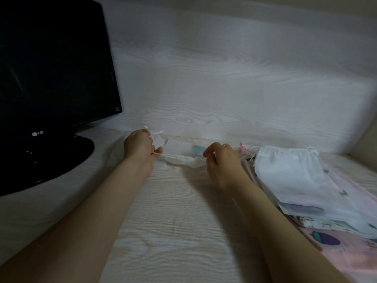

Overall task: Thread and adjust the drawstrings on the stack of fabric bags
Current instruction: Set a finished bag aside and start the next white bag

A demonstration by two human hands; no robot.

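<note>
Here at the tabletop's far edge, the white drawstring bag lies with its gathered hem running left-to-right between us: fingers of our left hand pinch the drawstring, and those of our right hand pinch the hem's opposite end.

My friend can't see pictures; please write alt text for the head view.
The left hand pinches a drawstring and the right hand grips the gathered white bag on a desk. Stacked fabric bags lie right, a black monitor left.
</note>
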